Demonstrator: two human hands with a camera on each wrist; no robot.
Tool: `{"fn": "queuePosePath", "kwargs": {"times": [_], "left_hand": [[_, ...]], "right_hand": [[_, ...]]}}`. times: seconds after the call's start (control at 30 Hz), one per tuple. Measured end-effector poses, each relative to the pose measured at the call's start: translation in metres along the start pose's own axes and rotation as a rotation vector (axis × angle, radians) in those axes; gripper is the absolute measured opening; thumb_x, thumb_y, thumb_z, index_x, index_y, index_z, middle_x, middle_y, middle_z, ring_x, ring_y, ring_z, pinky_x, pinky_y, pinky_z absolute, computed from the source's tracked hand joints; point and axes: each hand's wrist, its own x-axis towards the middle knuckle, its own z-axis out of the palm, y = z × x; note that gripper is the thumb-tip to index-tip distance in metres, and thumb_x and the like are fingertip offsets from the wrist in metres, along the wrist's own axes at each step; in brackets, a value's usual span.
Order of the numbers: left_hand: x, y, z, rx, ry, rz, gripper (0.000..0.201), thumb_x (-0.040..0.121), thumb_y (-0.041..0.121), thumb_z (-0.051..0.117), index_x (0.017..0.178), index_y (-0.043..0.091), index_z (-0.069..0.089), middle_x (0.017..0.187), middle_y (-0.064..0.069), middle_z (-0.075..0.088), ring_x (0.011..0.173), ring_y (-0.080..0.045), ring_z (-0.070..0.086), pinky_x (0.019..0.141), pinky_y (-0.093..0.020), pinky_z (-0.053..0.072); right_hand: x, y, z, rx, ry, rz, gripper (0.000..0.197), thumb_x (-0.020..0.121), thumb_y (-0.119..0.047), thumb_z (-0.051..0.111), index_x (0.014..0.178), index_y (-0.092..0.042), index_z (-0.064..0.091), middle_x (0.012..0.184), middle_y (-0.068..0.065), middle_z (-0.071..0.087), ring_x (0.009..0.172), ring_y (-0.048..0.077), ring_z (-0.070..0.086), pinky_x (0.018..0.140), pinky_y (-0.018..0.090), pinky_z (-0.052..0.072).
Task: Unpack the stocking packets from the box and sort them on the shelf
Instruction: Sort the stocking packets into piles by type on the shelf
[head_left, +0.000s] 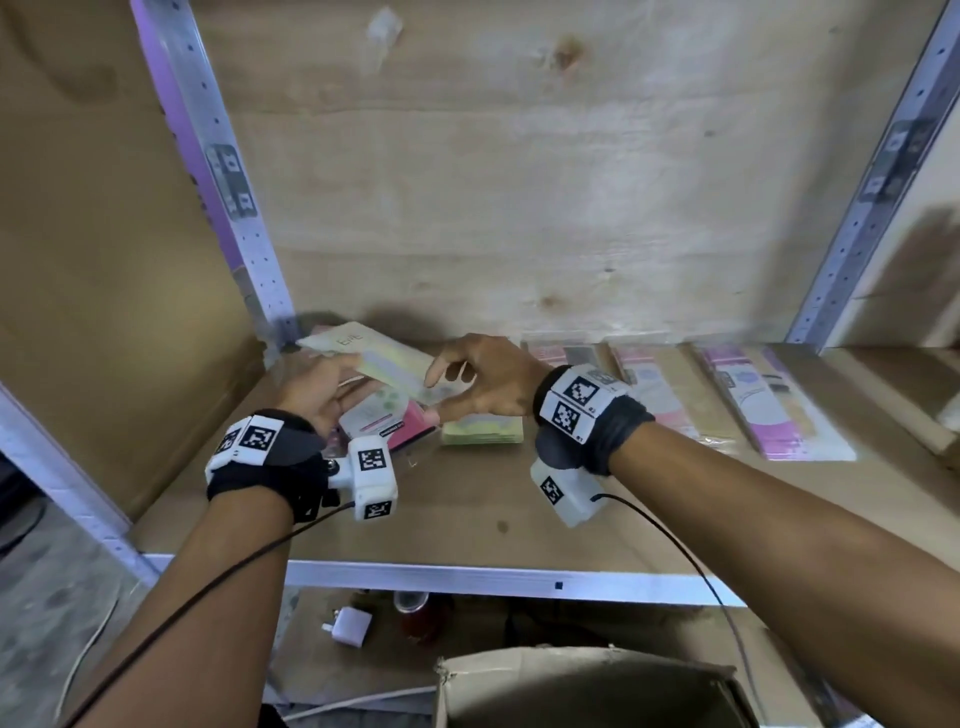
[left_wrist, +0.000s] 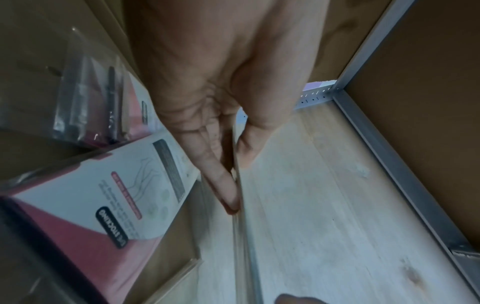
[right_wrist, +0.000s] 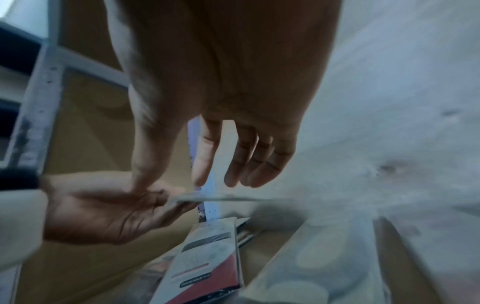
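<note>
My left hand (head_left: 332, 384) pinches a flat pale yellow-green stocking packet (head_left: 379, 358) by its near end, thumb on top, and holds it above the shelf's left end. In the left wrist view the packet (left_wrist: 241, 226) shows edge-on between my left hand's (left_wrist: 233, 168) thumb and fingers. My right hand (head_left: 441, 395) hovers at the packet's right end with its fingers loosely spread. From the right wrist those fingers (right_wrist: 233, 164) hang straight above the packet's thin edge (right_wrist: 233, 198). Below lie a pink-and-white packet (head_left: 384, 421) and a yellow-green stack (head_left: 483, 431).
Pink packets (head_left: 654, 384) lie in a row along the back right of the wooden shelf (head_left: 467, 499). Perforated metal uprights (head_left: 228, 208) frame both sides. An open cardboard box (head_left: 587, 686) sits below the shelf's front rail, and a white plug (head_left: 348, 626) lies on the lower level.
</note>
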Motion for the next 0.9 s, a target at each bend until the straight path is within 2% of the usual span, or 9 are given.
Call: {"fn": "queuePosePath", "kwargs": {"times": [0.07,0.17,0.27,0.43,0.5,0.6,0.7,0.77,0.9], "left_hand": [[0.0,-0.002,0.004,0.012,-0.045,-0.027,0.014,0.098,0.005,0.056,0.105,0.014,0.064,0.099,-0.007,0.073,0.082,-0.013,0.073,0.072,-0.023,0.062],[-0.003,-0.002,0.009,0.004,-0.149,-0.069,0.014,0.099,0.01,0.057,0.108,0.016,0.065,0.099,-0.005,0.076,0.092,-0.015,0.071,0.081,-0.026,0.06],[-0.003,-0.006,0.014,-0.003,-0.232,-0.056,0.021,0.098,0.008,0.058,0.117,0.014,0.065,0.113,-0.009,0.074,0.104,-0.02,0.069,0.091,-0.032,0.056],[-0.003,-0.015,0.025,0.022,-0.315,-0.035,0.019,0.098,0.015,0.061,0.115,0.014,0.067,0.112,-0.003,0.075,0.1,-0.015,0.07,0.082,-0.024,0.058],[-0.003,-0.019,0.025,-0.004,-0.347,-0.043,0.017,0.097,0.018,0.062,0.112,0.016,0.07,0.112,0.0,0.076,0.097,-0.012,0.072,0.077,-0.019,0.059],[0.0,-0.022,0.024,-0.033,-0.366,-0.074,0.019,0.095,0.02,0.064,0.112,0.016,0.071,0.117,-0.001,0.074,0.098,-0.011,0.073,0.077,-0.018,0.058],[0.006,-0.025,0.031,0.042,-0.327,-0.081,0.027,0.096,0.023,0.064,0.121,0.014,0.066,0.121,-0.005,0.072,0.104,-0.014,0.07,0.088,-0.024,0.056],[0.008,-0.027,0.038,0.142,-0.335,-0.09,0.036,0.095,0.026,0.065,0.127,0.011,0.063,0.122,-0.008,0.072,0.112,-0.019,0.068,0.095,-0.029,0.052],[0.005,-0.036,0.049,0.389,-0.407,-0.102,0.022,0.091,0.017,0.071,0.111,0.007,0.072,0.112,-0.012,0.075,0.094,-0.02,0.074,0.079,-0.026,0.058]], "right_hand": [[-0.002,0.011,-0.005,0.115,0.053,0.082,0.037,0.077,-0.053,0.075,0.104,-0.028,0.07,0.104,-0.006,0.063,0.093,0.009,0.059,0.078,0.023,0.047],[-0.004,0.027,-0.014,0.15,0.158,0.228,0.036,0.089,-0.049,0.065,0.112,-0.02,0.066,0.1,-0.006,0.063,0.093,0.014,0.06,0.075,0.026,0.047],[-0.012,0.04,-0.019,0.315,0.021,0.345,0.033,0.092,-0.032,0.067,0.116,-0.01,0.063,0.102,0.0,0.062,0.093,0.02,0.061,0.076,0.032,0.054],[-0.025,0.048,-0.021,0.522,-0.069,0.33,0.011,0.087,-0.008,0.072,0.092,-0.005,0.062,0.093,0.016,0.058,0.081,0.027,0.053,0.07,0.032,0.045],[-0.029,0.051,-0.019,0.558,-0.142,0.343,0.016,0.088,-0.013,0.072,0.099,-0.007,0.061,0.093,0.013,0.056,0.082,0.022,0.052,0.073,0.029,0.045],[-0.034,0.059,-0.017,0.662,-0.172,0.359,0.016,0.089,-0.016,0.071,0.096,-0.013,0.058,0.079,0.0,0.053,0.063,0.007,0.05,0.064,0.018,0.043],[-0.034,0.064,-0.015,0.696,-0.111,0.395,0.019,0.087,-0.015,0.074,0.097,-0.012,0.058,0.091,0.008,0.053,0.077,0.016,0.048,0.066,0.021,0.043],[-0.03,0.065,-0.015,0.756,-0.043,0.418,0.015,0.086,-0.011,0.075,0.086,-0.012,0.059,0.087,0.008,0.053,0.073,0.017,0.049,0.065,0.023,0.046],[-0.015,0.071,-0.01,0.84,0.092,0.485,0.026,0.083,-0.005,0.076,0.073,-0.013,0.053,0.08,0.008,0.054,0.067,0.015,0.056,0.065,0.026,0.054]]}}
